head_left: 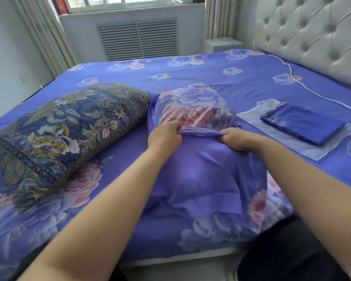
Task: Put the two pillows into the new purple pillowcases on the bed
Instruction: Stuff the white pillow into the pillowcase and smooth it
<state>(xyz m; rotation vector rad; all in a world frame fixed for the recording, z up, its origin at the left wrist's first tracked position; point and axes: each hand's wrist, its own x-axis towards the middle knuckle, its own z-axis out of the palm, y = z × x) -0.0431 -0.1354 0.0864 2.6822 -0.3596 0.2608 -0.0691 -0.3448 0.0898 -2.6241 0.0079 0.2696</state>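
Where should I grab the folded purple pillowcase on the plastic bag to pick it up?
Grip the folded purple pillowcase at its near corner, coming from the bed's near edge. It lies flat on the plastic bag, and that corner points toward you, so your fingers can slide under all the layers.

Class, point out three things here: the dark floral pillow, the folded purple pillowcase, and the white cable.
dark floral pillow [69, 126], head view, middle of its top face.
folded purple pillowcase [304, 123], head view, centre of the fold.
white cable [292, 75], head view, mid-length on the sheet.
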